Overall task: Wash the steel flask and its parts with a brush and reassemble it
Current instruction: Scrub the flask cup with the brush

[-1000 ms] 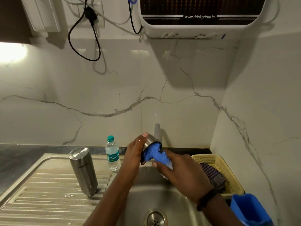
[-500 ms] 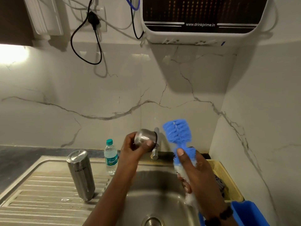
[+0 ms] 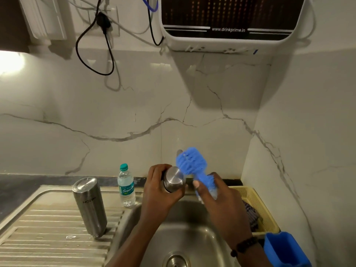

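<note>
My left hand [image 3: 159, 191] grips the small steel flask cap [image 3: 174, 179] over the sink basin, its closed end turned toward me. In my right hand [image 3: 221, 201] is the handle of the blue bottle brush [image 3: 191, 162], whose bristle head points up beside the cap and touches its right edge. The steel flask body [image 3: 89, 206] stands upside down on the ribbed drainboard at the left, away from both hands.
A small plastic water bottle [image 3: 126, 186] stands behind the drainboard [image 3: 44, 239]. The tap sits behind the cap. A yellow basket [image 3: 252, 197] with a cloth and a blue container [image 3: 283, 249] are at the right of the sink basin [image 3: 185, 239]. A water purifier hangs overhead.
The brush came out of the cap and swung upward to its right. My left hand turned the cap so its closed end faces me, and the brush head now meets its side.
</note>
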